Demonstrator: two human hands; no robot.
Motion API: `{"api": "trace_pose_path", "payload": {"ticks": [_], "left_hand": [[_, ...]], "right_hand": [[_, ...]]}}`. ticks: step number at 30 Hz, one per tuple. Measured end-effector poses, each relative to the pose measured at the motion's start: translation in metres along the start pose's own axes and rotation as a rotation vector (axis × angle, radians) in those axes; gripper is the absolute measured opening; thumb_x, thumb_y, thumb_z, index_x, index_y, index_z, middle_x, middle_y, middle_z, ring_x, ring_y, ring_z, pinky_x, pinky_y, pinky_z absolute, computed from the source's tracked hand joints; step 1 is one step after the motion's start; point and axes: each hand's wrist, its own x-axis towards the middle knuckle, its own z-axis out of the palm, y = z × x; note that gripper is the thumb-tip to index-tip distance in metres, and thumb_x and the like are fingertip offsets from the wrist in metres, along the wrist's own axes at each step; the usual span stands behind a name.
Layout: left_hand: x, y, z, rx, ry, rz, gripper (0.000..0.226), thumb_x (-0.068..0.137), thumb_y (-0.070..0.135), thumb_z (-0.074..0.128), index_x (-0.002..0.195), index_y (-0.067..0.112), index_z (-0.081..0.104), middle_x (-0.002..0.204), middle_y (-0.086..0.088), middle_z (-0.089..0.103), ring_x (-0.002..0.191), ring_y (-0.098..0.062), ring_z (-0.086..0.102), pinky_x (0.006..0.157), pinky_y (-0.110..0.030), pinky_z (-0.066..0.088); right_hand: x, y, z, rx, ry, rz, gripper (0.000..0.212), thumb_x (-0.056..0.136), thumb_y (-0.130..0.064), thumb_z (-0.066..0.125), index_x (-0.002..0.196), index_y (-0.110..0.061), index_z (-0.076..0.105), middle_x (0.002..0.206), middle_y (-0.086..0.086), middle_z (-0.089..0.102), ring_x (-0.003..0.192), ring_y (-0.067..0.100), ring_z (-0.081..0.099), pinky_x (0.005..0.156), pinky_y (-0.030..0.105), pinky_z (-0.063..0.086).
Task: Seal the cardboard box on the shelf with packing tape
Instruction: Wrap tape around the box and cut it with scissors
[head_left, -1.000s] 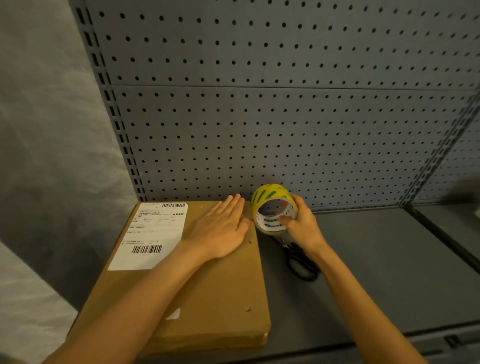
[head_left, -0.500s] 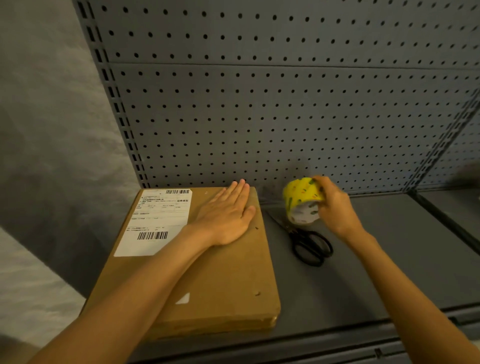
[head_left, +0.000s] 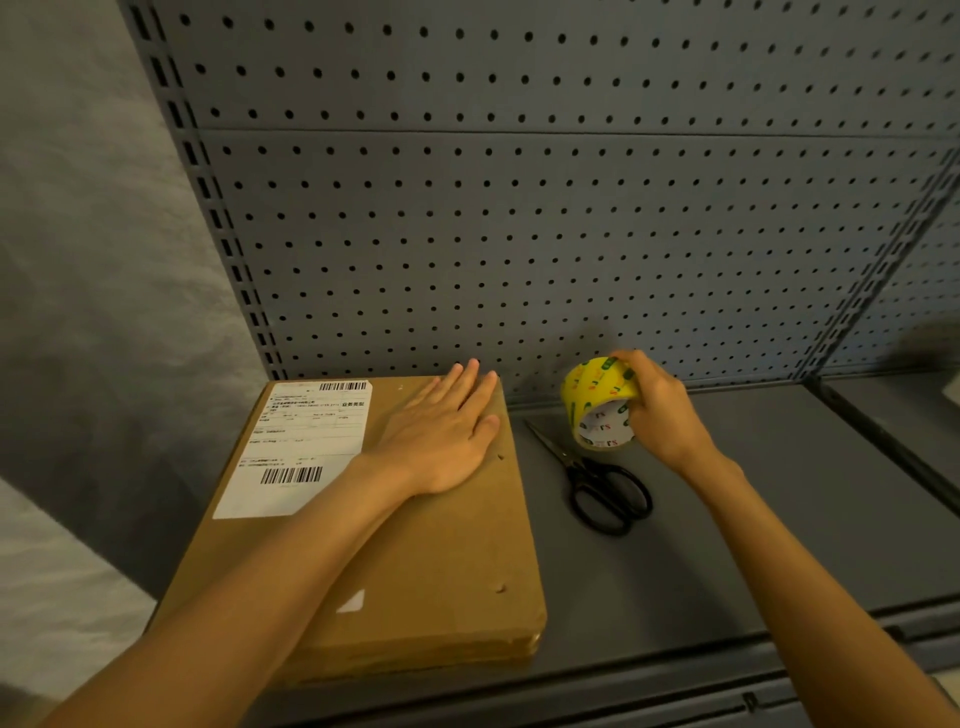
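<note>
Open grey shelf (head_left: 779, 519) to the right of the scissors (head_left: 605, 480), out to its right edge and down to its front edge. Narrow bare strip between the cardboard box (head_left: 436, 571) and the scissors, blades angled toward the back edge. Back edge closed off by the pegboard wall (head_left: 519, 234). Left end of the shelf filled by the box, left hand (head_left: 441, 436) flat on top. Tape roll (head_left: 600, 402) gripped by the right hand (head_left: 660, 410) near the back, just above the scissors.
</note>
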Motion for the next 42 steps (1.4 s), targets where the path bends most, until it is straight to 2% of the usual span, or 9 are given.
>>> {"api": "trace_pose_path", "payload": {"ticks": [4, 9, 12, 17, 25, 32, 42], "left_hand": [[0.001, 0.001, -0.002, 0.004, -0.009, 0.004, 0.052, 0.101, 0.043, 0.009, 0.148, 0.031, -0.01, 0.157, 0.005, -0.017, 0.143, -0.008, -0.016, 0.117, -0.029, -0.008], [0.0, 0.003, -0.003, 0.039, 0.011, 0.001, 0.054, 0.102, 0.042, 0.01, 0.15, 0.025, -0.007, 0.158, 0.003, -0.014, 0.144, -0.009, -0.013, 0.117, -0.027, -0.007], [-0.004, 0.005, -0.003, 0.03, 0.04, 0.037, 0.054, 0.102, 0.039, 0.01, 0.15, 0.021, -0.007, 0.157, 0.005, -0.015, 0.142, -0.005, -0.015, 0.114, -0.023, -0.01], [-0.003, 0.004, -0.003, -0.01, 0.024, 0.058, 0.055, 0.101, 0.045, 0.007, 0.149, 0.023, -0.01, 0.157, 0.009, -0.013, 0.142, -0.001, -0.012, 0.112, -0.018, -0.01], [-0.003, 0.006, -0.007, -0.027, -0.009, 0.035, 0.057, 0.099, 0.05, 0.005, 0.149, 0.026, -0.008, 0.157, 0.011, -0.013, 0.141, 0.0, -0.012, 0.11, -0.019, -0.01], [-0.008, -0.006, -0.008, 0.002, -0.023, -0.015, 0.062, 0.098, 0.053, 0.008, 0.149, 0.024, -0.011, 0.156, 0.01, -0.015, 0.141, -0.001, -0.013, 0.11, -0.02, -0.009], [-0.011, -0.008, -0.008, 0.03, -0.018, -0.043, 0.064, 0.097, 0.055, 0.008, 0.148, 0.023, -0.013, 0.156, 0.008, -0.016, 0.142, -0.005, -0.013, 0.113, -0.024, -0.007]], "right_hand": [[0.002, -0.002, -0.006, 0.0, 0.034, -0.012, 0.06, 0.078, 0.02, 0.038, 0.129, -0.01, 0.047, 0.121, 0.017, 0.054, 0.101, 0.031, 0.051, 0.076, 0.038, 0.046], [0.007, -0.005, -0.009, -0.017, 0.032, -0.033, 0.059, 0.079, 0.018, 0.039, 0.13, -0.01, 0.047, 0.125, 0.018, 0.052, 0.107, 0.035, 0.051, 0.08, 0.044, 0.049], [0.008, 0.0, -0.003, -0.014, 0.008, 0.004, 0.063, 0.077, 0.019, 0.037, 0.131, -0.012, 0.046, 0.125, 0.018, 0.052, 0.108, 0.035, 0.05, 0.079, 0.044, 0.048], [0.006, 0.006, 0.005, -0.009, -0.014, 0.031, 0.069, 0.073, 0.019, 0.037, 0.131, -0.017, 0.045, 0.125, 0.013, 0.052, 0.109, 0.035, 0.05, 0.077, 0.053, 0.05], [-0.001, 0.012, 0.017, 0.072, -0.03, 0.066, 0.067, 0.074, 0.018, 0.037, 0.131, -0.016, 0.044, 0.125, 0.012, 0.052, 0.109, 0.033, 0.05, 0.08, 0.052, 0.05], [0.012, -0.01, 0.008, 0.051, -0.018, 0.011, 0.069, 0.075, 0.018, 0.037, 0.134, -0.017, 0.045, 0.131, 0.011, 0.05, 0.113, 0.032, 0.049, 0.084, 0.05, 0.049], [0.041, -0.053, -0.021, -0.046, 0.045, -0.038, 0.059, 0.08, 0.01, 0.04, 0.13, -0.018, 0.052, 0.116, 0.016, 0.061, 0.096, 0.038, 0.056, 0.072, 0.045, 0.051]]}}
